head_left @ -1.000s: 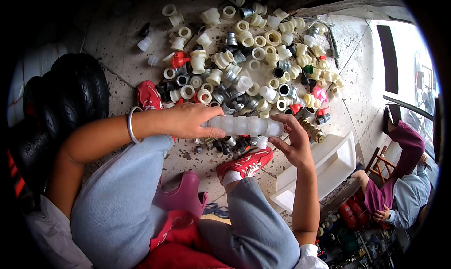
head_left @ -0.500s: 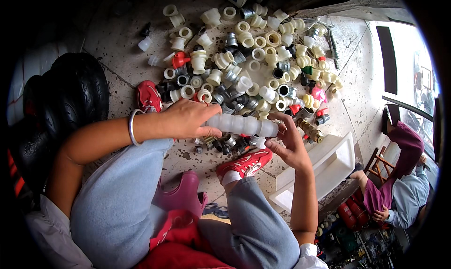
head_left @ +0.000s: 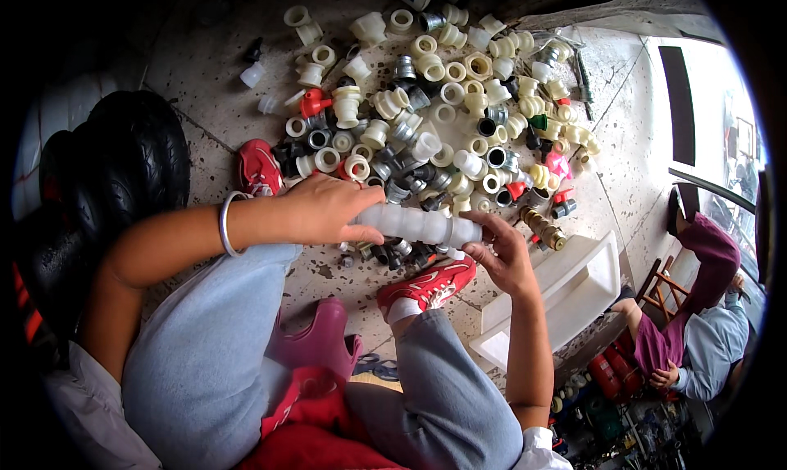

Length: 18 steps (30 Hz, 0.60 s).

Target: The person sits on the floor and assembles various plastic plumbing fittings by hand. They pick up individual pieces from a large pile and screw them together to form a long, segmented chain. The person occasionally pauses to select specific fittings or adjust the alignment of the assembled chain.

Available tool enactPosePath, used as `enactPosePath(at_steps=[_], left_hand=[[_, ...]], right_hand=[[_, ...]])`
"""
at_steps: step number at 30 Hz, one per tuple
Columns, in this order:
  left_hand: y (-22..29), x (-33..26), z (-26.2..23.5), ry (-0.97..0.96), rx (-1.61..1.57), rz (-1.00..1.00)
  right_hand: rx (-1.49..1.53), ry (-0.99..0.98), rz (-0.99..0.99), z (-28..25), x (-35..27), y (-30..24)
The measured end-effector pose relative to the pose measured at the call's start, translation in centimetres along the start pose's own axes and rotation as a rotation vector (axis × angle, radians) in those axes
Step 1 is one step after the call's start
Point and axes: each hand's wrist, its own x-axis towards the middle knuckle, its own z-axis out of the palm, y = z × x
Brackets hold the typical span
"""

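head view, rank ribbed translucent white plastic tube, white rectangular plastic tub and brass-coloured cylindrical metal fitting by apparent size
1. White tub
2. Ribbed tube, though held nearer the camera, so its true size is unsure
3. Brass-coloured fitting, clearly smallest

Piled fittings (head_left: 425, 147) block the way ahead (2 red shoes (head_left: 432, 285) too), with free floor (head_left: 211, 93) towards the tyres (head_left: 123, 154).

white piece (head_left: 414, 224): left end behind left hand (head_left: 334, 211) | other person (head_left: 711, 339): head cropped | clutter (head_left: 652, 437) lower right: indistinct
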Motion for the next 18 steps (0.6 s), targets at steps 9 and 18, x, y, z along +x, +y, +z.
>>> enactPosePath(at_steps=[9, 18], left_hand=[[-0.8, 0.0, 1.1, 0.166, 0.195, 0.112], [-0.8, 0.0, 1.4, 0.208, 0.169, 0.153]], right_hand=[[0.04, 0.146, -0.201, 1.9, 0.1, 0.1], [0.169, 0.029, 0.051, 0.7, -0.1, -0.7]])
